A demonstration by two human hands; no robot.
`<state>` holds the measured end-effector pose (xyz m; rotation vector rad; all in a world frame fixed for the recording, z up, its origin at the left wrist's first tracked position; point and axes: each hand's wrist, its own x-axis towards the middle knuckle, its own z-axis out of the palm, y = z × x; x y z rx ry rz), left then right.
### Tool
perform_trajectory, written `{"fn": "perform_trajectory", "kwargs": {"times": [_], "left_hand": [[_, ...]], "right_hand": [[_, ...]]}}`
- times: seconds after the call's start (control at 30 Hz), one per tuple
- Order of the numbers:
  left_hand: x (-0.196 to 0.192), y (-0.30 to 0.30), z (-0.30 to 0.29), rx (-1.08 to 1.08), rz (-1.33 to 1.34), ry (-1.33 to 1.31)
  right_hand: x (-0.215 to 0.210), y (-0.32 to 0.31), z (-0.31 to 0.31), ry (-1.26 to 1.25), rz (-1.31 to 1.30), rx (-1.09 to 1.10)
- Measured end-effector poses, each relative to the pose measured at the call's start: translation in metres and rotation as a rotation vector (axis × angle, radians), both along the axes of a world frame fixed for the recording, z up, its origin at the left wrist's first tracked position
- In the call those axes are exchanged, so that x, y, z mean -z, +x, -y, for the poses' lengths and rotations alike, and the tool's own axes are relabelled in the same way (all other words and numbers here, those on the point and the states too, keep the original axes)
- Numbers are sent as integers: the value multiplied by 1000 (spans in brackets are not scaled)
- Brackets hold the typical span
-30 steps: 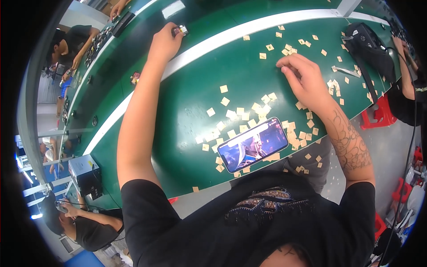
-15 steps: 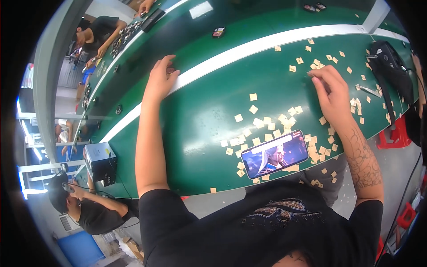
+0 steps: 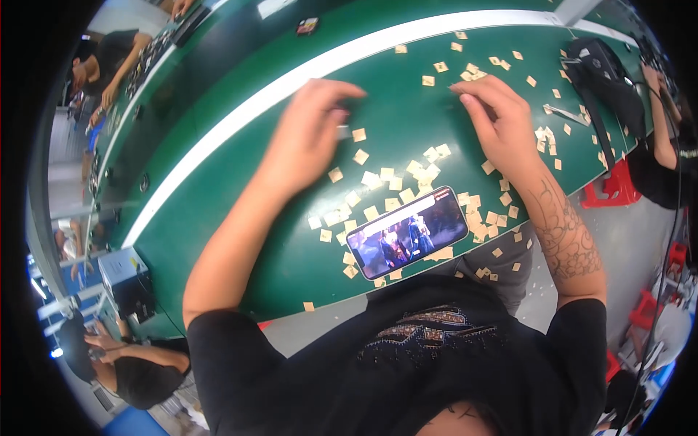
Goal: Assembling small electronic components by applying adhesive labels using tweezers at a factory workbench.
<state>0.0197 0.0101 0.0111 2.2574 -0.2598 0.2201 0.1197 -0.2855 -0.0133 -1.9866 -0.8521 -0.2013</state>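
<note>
My left hand (image 3: 309, 134) is over the middle of the green table (image 3: 283, 287), blurred by motion. Its fingers curl toward the thumb, and a small greyish thing shows at the thumb tip, its kind unclear. My right hand (image 3: 502, 120) hovers farther right with thumb and fingers drawn into a pinch; whatever is at the fingertips is too small to name. Small pale square pieces (image 3: 361, 156) lie scattered between and around the hands. A phone (image 3: 407, 234) with a lit screen rests on some of them near the front edge.
A white strip (image 3: 240, 116) runs along the table's far side. Tweezers (image 3: 567, 114) and a black bag (image 3: 600, 69) with a strap lie at the right. At the left edge stands a box-shaped device (image 3: 127, 283). Other people work nearby; red stools (image 3: 611, 187) stand at right.
My left hand has moved right from over the white strip, toward my right hand, its fingers curling more. The right hand keeps its pinch. The whole view has shifted, and the phone's picture has changed.
</note>
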Motion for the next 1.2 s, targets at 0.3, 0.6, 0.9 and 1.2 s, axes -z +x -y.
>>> {"fn": "perform_trajectory", "kwargs": {"times": [0.3,0.6,0.9,1.2], "left_hand": [[-16,-28,25,298,-81,225],[-3,-13,43,272,47,170],[4,-15,47,268,-3,191],[6,-20,51,243,-27,195]], "right_hand": [[-21,-18,-3,-85,28,-202],[-61,-48,-11,-447,-25,-306],[-81,-54,-16,-748,115,-269],[-88,-53,-12,-745,131,-248]]}}
